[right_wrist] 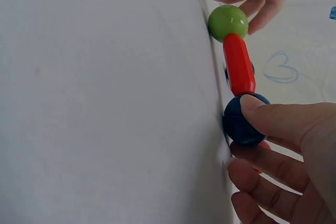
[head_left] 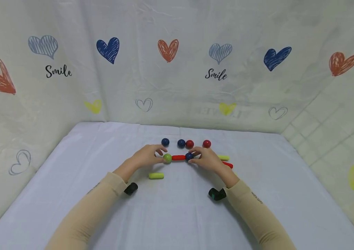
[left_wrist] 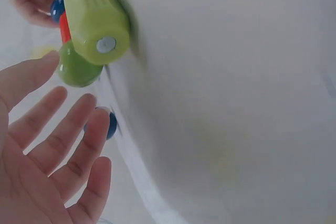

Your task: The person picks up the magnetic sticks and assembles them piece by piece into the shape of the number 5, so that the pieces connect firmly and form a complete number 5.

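A red rod [head_left: 178,157] joins a green ball [head_left: 167,158] on its left to a blue ball [head_left: 189,156] on its right. My right hand [head_left: 206,159] pinches the blue ball between thumb and fingers, as the right wrist view shows. Beside the green ball is my left hand [head_left: 148,155], its fingers spread and loosely bent; the thumb tip [left_wrist: 48,62] is at or just beside the ball, and I cannot tell if it touches. Nearer to me lies a yellow-green rod [head_left: 156,176], large in the left wrist view with a pale disc in its end.
Behind the hands are two more blue balls, one at left [head_left: 165,142], and two red balls, one at right [head_left: 206,143]. Another yellow-green rod [head_left: 223,157] and red rod [head_left: 228,164] lie past my right hand. Black devices [head_left: 217,194] sit at both wrists. A printed cloth [head_left: 189,86] hangs behind.
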The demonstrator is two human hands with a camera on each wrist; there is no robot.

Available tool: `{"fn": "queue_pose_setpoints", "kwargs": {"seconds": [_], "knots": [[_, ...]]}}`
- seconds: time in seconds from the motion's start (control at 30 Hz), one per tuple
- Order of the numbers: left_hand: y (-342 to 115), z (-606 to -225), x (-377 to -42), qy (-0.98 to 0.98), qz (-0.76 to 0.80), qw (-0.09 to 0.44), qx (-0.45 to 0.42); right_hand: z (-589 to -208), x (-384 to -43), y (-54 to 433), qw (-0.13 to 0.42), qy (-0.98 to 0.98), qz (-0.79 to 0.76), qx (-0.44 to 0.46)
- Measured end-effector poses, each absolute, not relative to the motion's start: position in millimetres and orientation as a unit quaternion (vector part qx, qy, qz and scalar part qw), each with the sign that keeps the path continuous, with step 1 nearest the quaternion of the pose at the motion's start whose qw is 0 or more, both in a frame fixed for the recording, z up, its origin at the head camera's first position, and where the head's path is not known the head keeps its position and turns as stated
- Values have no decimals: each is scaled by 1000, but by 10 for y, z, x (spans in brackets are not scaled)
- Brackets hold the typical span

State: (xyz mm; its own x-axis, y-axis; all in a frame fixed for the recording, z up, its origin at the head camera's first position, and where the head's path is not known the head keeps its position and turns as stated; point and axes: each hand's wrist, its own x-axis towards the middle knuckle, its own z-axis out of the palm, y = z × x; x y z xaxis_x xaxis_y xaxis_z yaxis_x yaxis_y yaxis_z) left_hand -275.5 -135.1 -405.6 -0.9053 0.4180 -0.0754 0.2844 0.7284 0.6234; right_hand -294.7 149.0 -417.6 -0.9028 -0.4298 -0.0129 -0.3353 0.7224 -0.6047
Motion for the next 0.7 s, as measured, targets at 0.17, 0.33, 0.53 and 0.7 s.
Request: {"fn": "queue_pose_setpoints", "kwargs": {"seconds": [0.17,0.33,0.53,0.7], "knots": [[-1453,-4033,-2692,922,315,111,195,-4156,-2921,1482,79,924,-314,-202],[-1523,-3993,-2604,925,295,135,197,-4147,-2930,1477,83,925,-304,-210],[-1509,-3940,-2458,932,256,166,194,-4162,-2936,1460,86,929,-296,-206],[-1452,-3935,-2360,941,222,179,184,-4157,-2919,1448,84,930,-292,-205]]}}
